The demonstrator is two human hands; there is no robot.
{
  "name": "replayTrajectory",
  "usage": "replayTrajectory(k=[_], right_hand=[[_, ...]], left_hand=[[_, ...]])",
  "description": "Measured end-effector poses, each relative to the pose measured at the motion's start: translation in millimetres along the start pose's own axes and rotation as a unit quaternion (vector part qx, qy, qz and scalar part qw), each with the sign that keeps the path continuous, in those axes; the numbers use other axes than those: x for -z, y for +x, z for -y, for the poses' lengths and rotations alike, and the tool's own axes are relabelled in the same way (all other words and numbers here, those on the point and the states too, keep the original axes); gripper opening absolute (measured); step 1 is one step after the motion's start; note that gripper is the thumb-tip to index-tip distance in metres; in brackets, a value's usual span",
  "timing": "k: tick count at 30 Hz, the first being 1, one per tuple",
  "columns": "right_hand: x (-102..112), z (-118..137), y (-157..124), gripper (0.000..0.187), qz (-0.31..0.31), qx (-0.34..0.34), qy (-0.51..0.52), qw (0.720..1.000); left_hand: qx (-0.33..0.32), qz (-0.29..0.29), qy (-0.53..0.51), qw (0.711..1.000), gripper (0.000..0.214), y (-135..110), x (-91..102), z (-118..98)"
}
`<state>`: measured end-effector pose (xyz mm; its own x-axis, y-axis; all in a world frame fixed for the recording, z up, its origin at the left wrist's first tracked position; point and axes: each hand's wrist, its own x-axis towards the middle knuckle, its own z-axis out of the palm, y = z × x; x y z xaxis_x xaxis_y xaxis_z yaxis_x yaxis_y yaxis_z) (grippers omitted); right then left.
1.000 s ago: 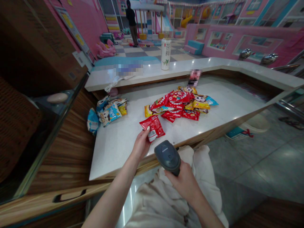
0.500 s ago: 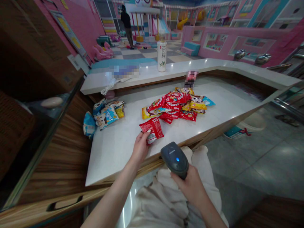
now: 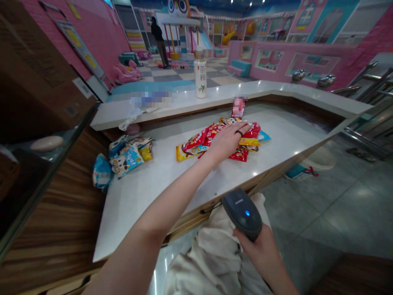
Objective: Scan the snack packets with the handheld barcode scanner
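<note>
My left hand [image 3: 229, 140] lies over a pile of red snack packets [image 3: 196, 139], its fingers stretched forward across the top and a dark ring on one of them. Its palm hides part of the pile. Yellow packets [image 3: 249, 141] and a blue packet corner [image 3: 264, 136] stick out around the red ones. My right hand [image 3: 265, 250] is wrapped round the handle of a dark grey barcode scanner [image 3: 241, 211], which has a lit blue light on top. The scanner hangs above my lap, just off the counter's front edge.
Blue and white snack bags [image 3: 127, 157] sit at the left end of the white counter [image 3: 132, 213]. A labelled bottle [image 3: 200, 78] stands on the raised ledge. A white bucket [image 3: 319, 162] is on the floor at right. A person [image 3: 158, 41] stands far back.
My left hand has moved from the counter's front, where it held a red packet, forward and right onto the pile. That packet no longer lies at the front. The view has shifted slightly.
</note>
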<state>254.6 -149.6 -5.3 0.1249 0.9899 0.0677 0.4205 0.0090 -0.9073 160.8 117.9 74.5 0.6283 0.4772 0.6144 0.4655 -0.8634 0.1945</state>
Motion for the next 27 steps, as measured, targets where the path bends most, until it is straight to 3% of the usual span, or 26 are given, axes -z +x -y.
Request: replayTrajectory(k=[4,8,10,14,17,20,22,24,25,27], right_hand=[[1,0,2,0.013,-0.008,-0.014,0.006,1.000],[0,0,1,0.012,-0.006,-0.028,0.011,1.000],[0,0,0,0.014,-0.007,-0.028,0.013,0.999],[-1,2,-1,0.016,0.006,-0.024,0.011,1.000],[-3,5,-1,0.018,0.015,-0.010,0.002,1.000],[-7,9,-1,0.018,0.025,0.001,-0.004,1.000],[-11,10,-1,0.019,0.042,-0.007,-0.004,0.999],[-16,12,-1,0.021,0.051,-0.021,-0.002,0.998],[-19,13,-1,0.022,0.051,-0.027,0.000,0.998],[-23,15,-1,0.023,0.049,-0.030,0.003,0.998]], left_hand=[[0.044,0.026,0.095,0.994,0.049,36,-30.9,15],[0.102,0.134,0.109,0.980,0.055,44,-51.6,22],[0.106,0.149,0.105,0.978,0.067,42,-52.3,21],[0.103,0.097,0.086,0.986,0.065,31,-32.6,14],[0.108,0.039,0.033,0.993,0.058,5,-4.7,3],[0.134,-0.038,-0.073,0.988,0.053,-40,26.8,-5],[0.192,-0.105,-0.167,0.961,0.049,-77,47.0,-5],[0.272,-0.194,-0.234,0.913,0.047,-116,65.4,3],[0.306,-0.227,-0.238,0.893,0.049,-135,74.1,10],[0.344,-0.256,-0.169,0.887,0.050,-172,91.1,29]])
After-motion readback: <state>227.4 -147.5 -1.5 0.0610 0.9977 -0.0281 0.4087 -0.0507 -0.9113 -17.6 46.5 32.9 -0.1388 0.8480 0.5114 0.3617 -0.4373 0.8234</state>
